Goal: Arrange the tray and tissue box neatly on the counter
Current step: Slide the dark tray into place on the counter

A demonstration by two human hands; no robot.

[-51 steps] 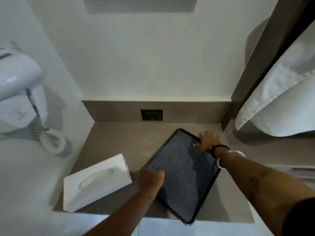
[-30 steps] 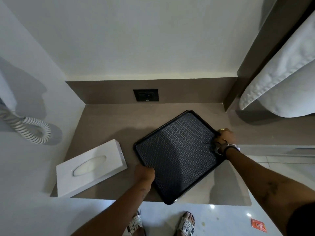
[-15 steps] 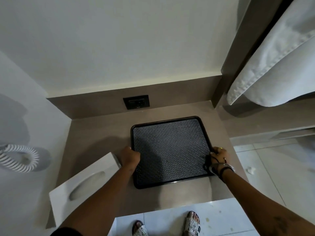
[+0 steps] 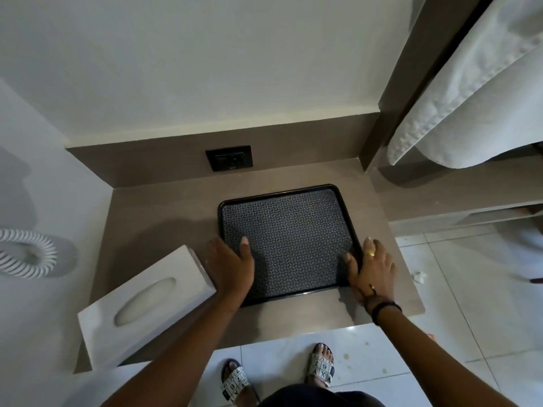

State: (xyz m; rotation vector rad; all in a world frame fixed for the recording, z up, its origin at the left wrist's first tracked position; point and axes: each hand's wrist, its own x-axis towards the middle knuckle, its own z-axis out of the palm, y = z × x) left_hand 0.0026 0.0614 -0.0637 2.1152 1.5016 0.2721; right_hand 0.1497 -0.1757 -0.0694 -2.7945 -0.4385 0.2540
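Observation:
The black tray (image 4: 288,239) with a patterned mat lies flat on the brown counter (image 4: 164,212), its sides squared to the back wall. My left hand (image 4: 232,265) straddles the tray's left rim, thumb on the mat and fingers outside on the counter. My right hand (image 4: 373,271) holds the right rim the same way, thumb inside. The white tissue box (image 4: 147,301) sits at an angle at the counter's front left corner, close to my left wrist and apart from the tray.
A black wall socket (image 4: 229,158) is set in the backsplash behind the tray. A white coiled cord (image 4: 26,254) hangs on the left wall. White towels (image 4: 470,98) hang at the upper right. The counter's front edge runs just above my sandalled feet (image 4: 321,365).
The tray has been turned from a diagonal lie to square with the wall. My hands have slid to its left and right rims and their fingers have flattened out.

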